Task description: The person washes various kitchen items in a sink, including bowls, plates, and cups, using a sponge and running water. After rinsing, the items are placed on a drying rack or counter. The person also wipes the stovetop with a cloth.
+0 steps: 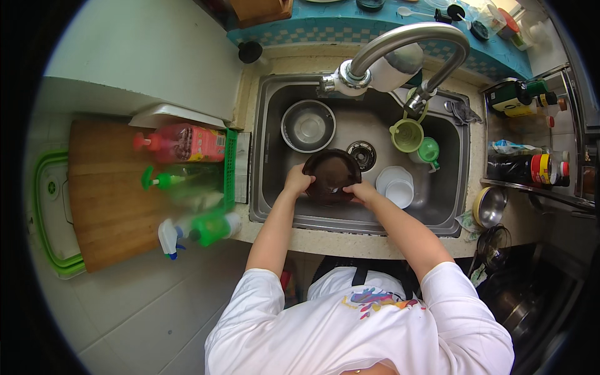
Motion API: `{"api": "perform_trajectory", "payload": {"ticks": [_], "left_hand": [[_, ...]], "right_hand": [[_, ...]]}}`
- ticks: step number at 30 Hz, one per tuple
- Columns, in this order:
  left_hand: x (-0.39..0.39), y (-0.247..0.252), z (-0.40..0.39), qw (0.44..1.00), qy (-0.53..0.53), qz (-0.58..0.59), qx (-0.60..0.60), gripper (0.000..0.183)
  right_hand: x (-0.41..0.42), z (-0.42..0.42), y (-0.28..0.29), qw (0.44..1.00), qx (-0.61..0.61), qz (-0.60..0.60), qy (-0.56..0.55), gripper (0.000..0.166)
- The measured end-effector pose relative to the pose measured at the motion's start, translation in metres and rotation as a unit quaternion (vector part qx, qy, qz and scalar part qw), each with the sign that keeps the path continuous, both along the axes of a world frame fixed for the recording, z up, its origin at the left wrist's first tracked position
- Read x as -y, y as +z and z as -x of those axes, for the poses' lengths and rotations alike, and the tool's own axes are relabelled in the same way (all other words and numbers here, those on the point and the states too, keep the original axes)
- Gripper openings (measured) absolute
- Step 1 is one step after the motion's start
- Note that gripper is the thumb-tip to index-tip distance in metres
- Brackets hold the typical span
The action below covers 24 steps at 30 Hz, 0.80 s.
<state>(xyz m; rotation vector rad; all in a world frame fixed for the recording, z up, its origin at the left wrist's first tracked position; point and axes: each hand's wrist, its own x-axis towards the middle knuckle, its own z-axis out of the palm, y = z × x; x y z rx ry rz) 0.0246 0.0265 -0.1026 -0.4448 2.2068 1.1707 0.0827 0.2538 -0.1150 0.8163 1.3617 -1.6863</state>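
Observation:
Over the front of the stainless steel sink (361,229), I hold a dark brown, see-through plate or shallow bowl (332,176) by its rim. My left hand (298,180) grips its left side, thumb on top. On the right side of it, my right hand (363,192) grips with the thumb on top too; the fingers below are mostly hidden. A round metal bowl (308,126) sits just behind it in the basin. The drain strainer (362,156) shows past its far right edge. Right of my right hand lie white dishes (397,185).
A curved metal faucet (412,30) with a white filter housing (398,68) arches over the basin. A light green ladle-like cup (407,135) and a green-lidded container (425,151) stand inside at right. Left are pump bottles (187,143) and a wooden cutting board (112,197). Bottles fill a rack (529,187) at right.

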Motion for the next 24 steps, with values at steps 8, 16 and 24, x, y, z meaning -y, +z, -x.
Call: {"api": "perform_trajectory", "payload": {"ticks": [8,16,24], "left_hand": [[-0.039,0.146,-0.021,0.909,0.004,-0.133,-0.394,0.061],[-0.031,0.211,-0.027,0.795,-0.045,-0.199,-0.572,0.063],[-0.024,0.269,-0.024,0.806,0.014,-0.348,-0.478,0.049]], "right_hand": [[-0.028,0.017,0.118,0.852,-0.505,-0.128,-0.046,0.059],[-0.043,0.023,0.246,0.609,-0.779,-0.152,-0.010,0.057],[-0.041,0.025,0.298,0.470,-0.867,-0.163,-0.021,0.045]]}}
